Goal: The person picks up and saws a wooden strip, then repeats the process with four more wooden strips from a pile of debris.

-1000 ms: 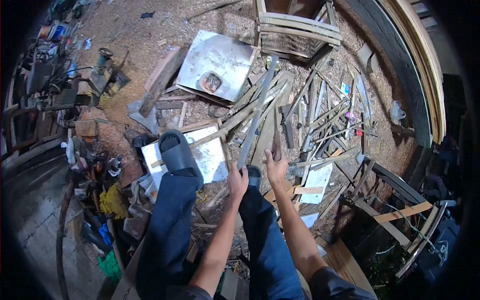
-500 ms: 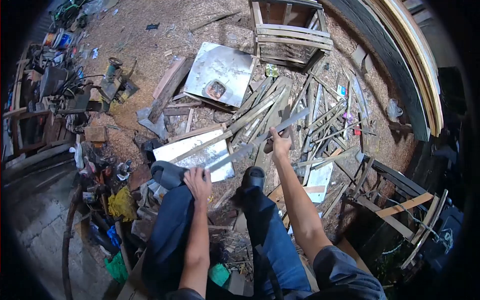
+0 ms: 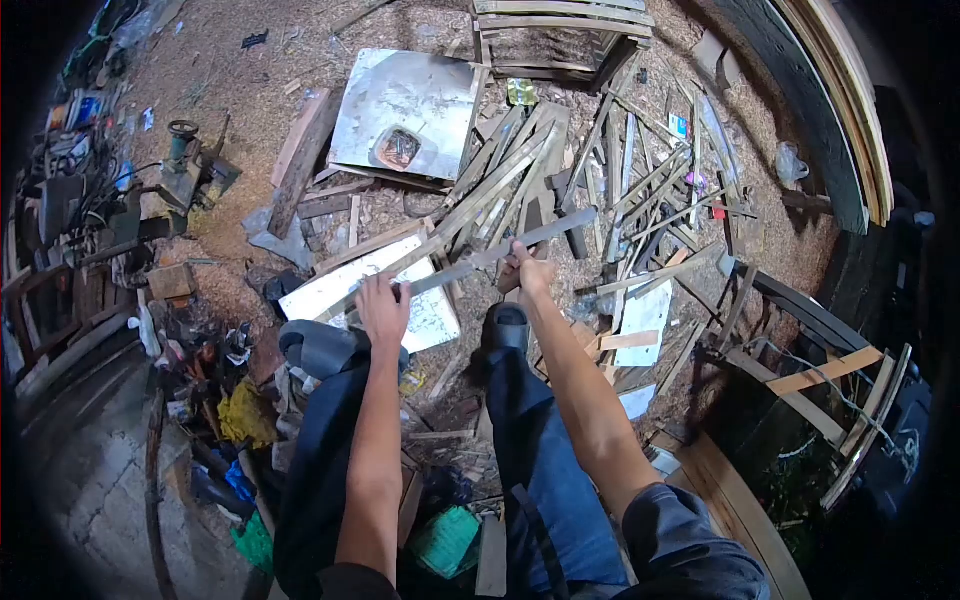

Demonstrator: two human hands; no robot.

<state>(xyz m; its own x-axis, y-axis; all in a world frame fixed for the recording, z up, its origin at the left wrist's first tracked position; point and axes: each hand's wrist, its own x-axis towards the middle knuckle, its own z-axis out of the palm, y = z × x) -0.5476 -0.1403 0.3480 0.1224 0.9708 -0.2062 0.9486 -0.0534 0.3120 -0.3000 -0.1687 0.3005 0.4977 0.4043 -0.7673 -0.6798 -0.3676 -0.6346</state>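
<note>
A long, thin grey slat runs across in front of my knees, its right end higher in the view. My right hand is closed round it a little right of its middle, thumb on the upper side. Near the slat's left end, my left hand grips from above, its fingers curled over the edge. Below the slat lies a white board, partly hidden by my left hand. My two feet in grey slippers rest on either side of the board's lower part.
Loose wooden sticks lie heaped ahead. A pale square panel with a small tray on it stands beyond. A wooden frame is at the top, a broken one at right. Rags and scrap crowd the left.
Both hands and the slat have shifted slightly left and up in the view, and the slat lies at a flatter slant. The camera has tilted, so the surroundings moved too.
</note>
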